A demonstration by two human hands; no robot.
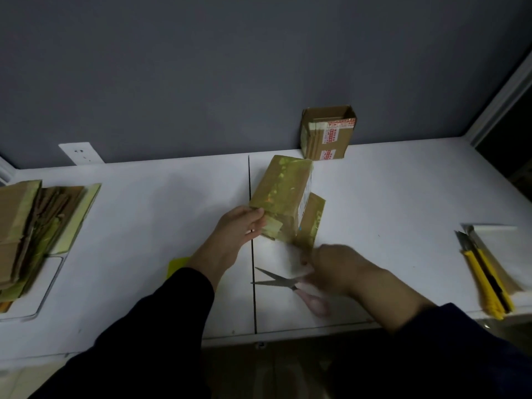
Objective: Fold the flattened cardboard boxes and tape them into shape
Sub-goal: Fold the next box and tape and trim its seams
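Note:
A folded cardboard box [283, 194] covered in shiny yellowish tape lies on the white table [144, 220], with one flap [312, 217] open on its right side. My left hand [239, 228] grips the box at its near left corner. My right hand [331, 264] is blurred just in front of the flap; its fingers curl round a pale, translucent tape roll [300, 264]. Scissors [273, 279] with pink handles lie open on the table under my right hand. A stack of flattened cardboard boxes [23, 226] sits at the far left.
An open-topped box [328, 133] with red-printed tape stands against the grey wall at the back. Yellow utility knives [486, 280] and a white pad [498, 240] lie at the right edge. A yellow-green sheet [177, 263] shows beside my left forearm. A dark seam [251, 174] splits the table.

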